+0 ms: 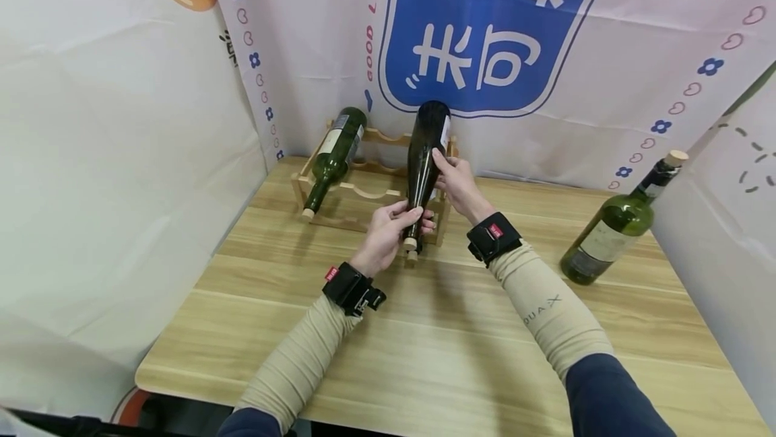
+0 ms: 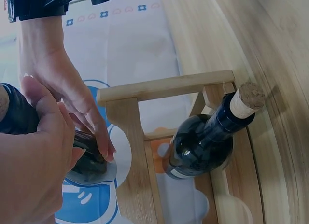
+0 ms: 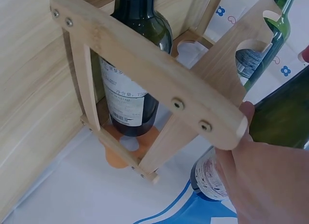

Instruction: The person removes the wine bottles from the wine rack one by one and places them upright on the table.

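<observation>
Both hands hold a dark wine bottle over the right end of the wooden wine rack, its corked neck towards me. My left hand grips the neck. Around the side of the body, my right hand holds with its thumb on top; its other fingers are partly hidden. Whether the bottle touches the upper rails I cannot tell. Beneath it, a second wine bottle lies in the lower tier, also seen in the right wrist view. A green wine bottle rests in the upper tier's left end.
Another green wine bottle, corked, stands upright on the right part of the wooden table. A printed cloth hangs directly behind the rack, and a white cloth wall borders the left side.
</observation>
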{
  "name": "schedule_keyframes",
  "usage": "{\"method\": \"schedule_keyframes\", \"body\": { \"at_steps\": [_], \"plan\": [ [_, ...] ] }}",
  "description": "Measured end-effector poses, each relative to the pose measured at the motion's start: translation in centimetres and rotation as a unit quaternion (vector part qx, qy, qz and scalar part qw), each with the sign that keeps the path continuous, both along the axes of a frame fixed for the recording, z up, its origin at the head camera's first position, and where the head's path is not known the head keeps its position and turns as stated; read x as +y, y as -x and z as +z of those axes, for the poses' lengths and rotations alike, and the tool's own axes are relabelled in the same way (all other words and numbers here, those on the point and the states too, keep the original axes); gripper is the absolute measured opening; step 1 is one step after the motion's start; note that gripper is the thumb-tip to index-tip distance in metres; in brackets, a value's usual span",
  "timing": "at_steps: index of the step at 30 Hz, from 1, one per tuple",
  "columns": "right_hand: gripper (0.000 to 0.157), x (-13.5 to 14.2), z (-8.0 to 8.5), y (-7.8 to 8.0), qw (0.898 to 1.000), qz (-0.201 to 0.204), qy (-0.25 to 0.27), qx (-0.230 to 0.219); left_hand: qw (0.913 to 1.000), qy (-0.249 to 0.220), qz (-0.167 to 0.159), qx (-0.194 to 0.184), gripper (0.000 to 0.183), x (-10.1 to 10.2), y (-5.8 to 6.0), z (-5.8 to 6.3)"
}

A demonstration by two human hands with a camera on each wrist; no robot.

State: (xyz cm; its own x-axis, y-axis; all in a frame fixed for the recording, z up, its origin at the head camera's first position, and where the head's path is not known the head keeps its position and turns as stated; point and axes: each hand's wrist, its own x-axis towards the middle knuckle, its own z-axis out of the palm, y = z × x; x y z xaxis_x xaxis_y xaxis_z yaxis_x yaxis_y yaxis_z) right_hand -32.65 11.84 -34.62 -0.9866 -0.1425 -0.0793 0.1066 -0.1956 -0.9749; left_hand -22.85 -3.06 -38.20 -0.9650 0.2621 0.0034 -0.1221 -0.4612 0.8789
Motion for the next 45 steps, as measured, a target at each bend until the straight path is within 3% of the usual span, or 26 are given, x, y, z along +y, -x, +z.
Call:
{"method": "schedule_keyframes", "body": {
  "at_steps": [14, 45],
  "plan": [
    [0.059, 1.5, 0.0, -0.6, 0.999, -0.010, -0.032, -0.003, 0.9996, 0.021, -0.016, -0.007, 0.039, 1.3, -0.3, 0.4],
    [0.059, 4.8, -0.4, -1.5, 1.000, -0.023, 0.006, 0.011, 0.9989, 0.030, -0.028, 0.022, 0.037, 4.0, -0.5, 0.0]
  ]
}}
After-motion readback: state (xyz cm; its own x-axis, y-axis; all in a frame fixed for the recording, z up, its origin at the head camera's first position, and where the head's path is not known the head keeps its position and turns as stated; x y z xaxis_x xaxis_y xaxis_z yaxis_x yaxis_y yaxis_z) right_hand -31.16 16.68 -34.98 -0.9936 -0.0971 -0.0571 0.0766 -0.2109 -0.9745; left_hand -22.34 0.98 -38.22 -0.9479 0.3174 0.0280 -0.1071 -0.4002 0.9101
